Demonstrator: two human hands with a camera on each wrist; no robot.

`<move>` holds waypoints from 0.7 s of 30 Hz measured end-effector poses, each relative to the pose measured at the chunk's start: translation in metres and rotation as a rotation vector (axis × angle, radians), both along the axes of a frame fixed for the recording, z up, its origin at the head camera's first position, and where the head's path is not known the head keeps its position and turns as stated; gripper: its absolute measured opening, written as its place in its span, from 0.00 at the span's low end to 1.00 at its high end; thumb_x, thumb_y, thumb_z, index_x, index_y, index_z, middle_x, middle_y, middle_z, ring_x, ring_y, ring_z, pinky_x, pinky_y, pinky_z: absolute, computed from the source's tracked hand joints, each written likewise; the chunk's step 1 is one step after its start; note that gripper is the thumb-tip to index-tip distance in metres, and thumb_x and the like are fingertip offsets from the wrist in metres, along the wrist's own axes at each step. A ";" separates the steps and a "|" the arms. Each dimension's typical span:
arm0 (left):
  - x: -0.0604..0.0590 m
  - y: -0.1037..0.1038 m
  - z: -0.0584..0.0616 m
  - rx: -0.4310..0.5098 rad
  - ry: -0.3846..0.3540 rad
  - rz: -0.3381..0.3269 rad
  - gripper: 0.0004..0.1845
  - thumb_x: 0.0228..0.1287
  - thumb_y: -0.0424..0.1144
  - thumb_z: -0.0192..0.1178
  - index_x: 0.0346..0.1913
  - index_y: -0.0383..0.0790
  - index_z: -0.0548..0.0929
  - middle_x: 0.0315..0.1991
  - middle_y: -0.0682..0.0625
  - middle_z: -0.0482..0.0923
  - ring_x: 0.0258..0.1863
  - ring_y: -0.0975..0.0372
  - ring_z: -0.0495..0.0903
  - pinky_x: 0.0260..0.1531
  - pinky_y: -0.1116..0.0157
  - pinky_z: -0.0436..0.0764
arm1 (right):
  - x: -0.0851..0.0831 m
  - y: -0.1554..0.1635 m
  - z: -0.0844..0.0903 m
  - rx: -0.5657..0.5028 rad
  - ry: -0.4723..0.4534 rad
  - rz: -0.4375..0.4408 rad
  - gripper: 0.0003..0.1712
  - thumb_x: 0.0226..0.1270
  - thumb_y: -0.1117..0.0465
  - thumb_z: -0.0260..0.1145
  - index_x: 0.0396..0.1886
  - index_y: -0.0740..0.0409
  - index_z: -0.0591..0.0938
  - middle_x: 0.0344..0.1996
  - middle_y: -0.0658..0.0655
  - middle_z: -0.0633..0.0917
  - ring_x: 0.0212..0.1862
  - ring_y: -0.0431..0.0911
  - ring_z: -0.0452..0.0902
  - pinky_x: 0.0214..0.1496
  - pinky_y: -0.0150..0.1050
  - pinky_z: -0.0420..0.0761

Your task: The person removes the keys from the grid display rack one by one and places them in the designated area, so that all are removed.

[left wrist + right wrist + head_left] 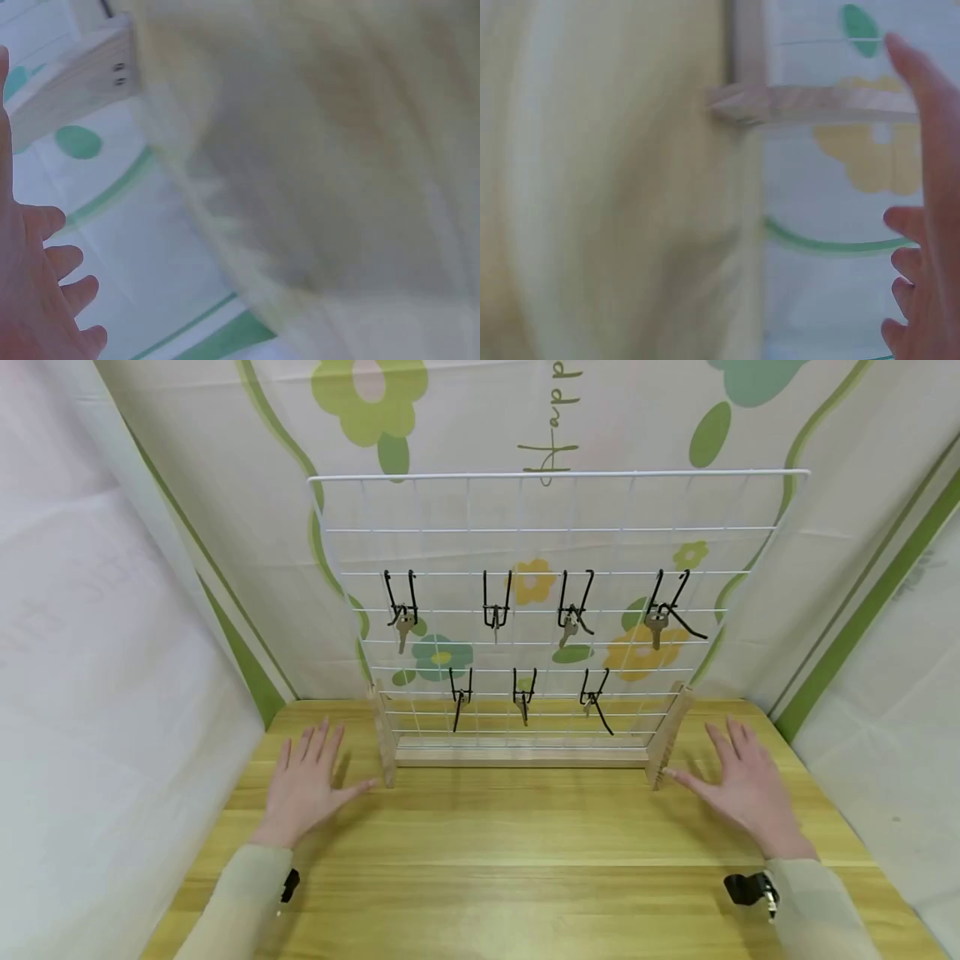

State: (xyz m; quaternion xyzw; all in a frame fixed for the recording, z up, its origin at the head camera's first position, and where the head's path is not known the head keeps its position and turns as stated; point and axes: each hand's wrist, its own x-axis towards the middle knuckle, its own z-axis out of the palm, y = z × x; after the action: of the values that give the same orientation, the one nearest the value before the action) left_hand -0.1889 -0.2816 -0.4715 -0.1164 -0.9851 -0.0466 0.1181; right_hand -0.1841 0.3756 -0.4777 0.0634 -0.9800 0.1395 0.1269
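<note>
A white wire grid rack [555, 502] stands upright in a wooden base [521, 752] at the back of the wooden table [517, 852]. Several black hooks [497, 597] hang on the grid in two rows, and small keys [403, 631] dangle from some. My left hand [309, 781] lies flat on the table left of the base, thumb near its left foot [384, 752]. My right hand [742, 785] lies flat at the right, thumb tip by the right foot [670, 743]. Both hands hold nothing. The wrist views are blurred, showing my left hand's fingers [52, 292], my right hand's fingers [922, 195] and a wooden foot [810, 105].
A flower-patterned cloth backdrop [465, 427] hangs behind the rack, with pale cloth walls [90, 677] at both sides. Bare tabletop stretches in front of the rack between my hands. Black wrist camera mounts [750, 889] sit at my sleeves.
</note>
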 end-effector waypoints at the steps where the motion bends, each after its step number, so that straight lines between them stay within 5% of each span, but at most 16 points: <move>1: 0.000 0.002 0.004 0.024 0.010 -0.002 0.60 0.60 0.78 0.54 0.80 0.34 0.55 0.78 0.32 0.50 0.75 0.36 0.50 0.73 0.37 0.42 | -0.001 -0.001 0.006 -0.044 0.012 -0.003 0.62 0.65 0.31 0.66 0.80 0.67 0.52 0.79 0.70 0.41 0.78 0.69 0.33 0.73 0.71 0.40; 7: -0.003 0.013 0.027 0.205 0.048 -0.003 0.57 0.64 0.72 0.58 0.79 0.32 0.54 0.77 0.32 0.53 0.75 0.38 0.52 0.72 0.37 0.48 | 0.000 -0.014 0.055 -0.398 0.062 -0.101 0.51 0.68 0.40 0.69 0.80 0.61 0.59 0.80 0.59 0.53 0.77 0.66 0.48 0.73 0.69 0.52; 10: -0.003 0.018 0.040 0.303 0.066 -0.007 0.55 0.66 0.69 0.59 0.79 0.32 0.54 0.77 0.32 0.54 0.75 0.38 0.54 0.72 0.38 0.51 | 0.000 -0.022 0.078 -0.652 0.088 -0.184 0.43 0.68 0.44 0.72 0.76 0.55 0.69 0.75 0.53 0.67 0.74 0.54 0.63 0.73 0.44 0.65; 13: -0.002 0.023 0.053 0.396 0.078 -0.006 0.53 0.66 0.67 0.61 0.80 0.35 0.54 0.78 0.35 0.55 0.74 0.38 0.55 0.71 0.38 0.53 | -0.006 -0.029 0.096 -0.893 0.123 -0.208 0.35 0.65 0.50 0.75 0.69 0.56 0.78 0.64 0.50 0.81 0.61 0.38 0.78 0.56 0.22 0.75; 18: 0.003 0.033 0.069 0.527 0.096 0.010 0.50 0.67 0.64 0.62 0.81 0.44 0.54 0.78 0.39 0.57 0.74 0.39 0.57 0.69 0.36 0.58 | -0.024 -0.038 0.109 -1.162 0.103 -0.130 0.32 0.59 0.55 0.80 0.63 0.59 0.83 0.49 0.45 0.88 0.50 0.32 0.82 0.49 0.19 0.77; 21: 0.006 0.040 0.079 0.617 0.135 -0.005 0.46 0.69 0.61 0.63 0.81 0.48 0.55 0.78 0.42 0.58 0.73 0.40 0.59 0.68 0.36 0.59 | -0.034 -0.042 0.110 -1.224 0.080 -0.123 0.30 0.59 0.56 0.80 0.61 0.59 0.84 0.44 0.43 0.89 0.47 0.34 0.84 0.49 0.20 0.77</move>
State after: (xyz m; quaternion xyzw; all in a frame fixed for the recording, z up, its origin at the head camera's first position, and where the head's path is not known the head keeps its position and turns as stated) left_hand -0.1831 -0.2411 -0.3922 -0.0805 -0.9141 -0.3356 0.2131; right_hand -0.2182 0.3336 -0.3674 -0.0722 -0.7186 0.6666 0.1846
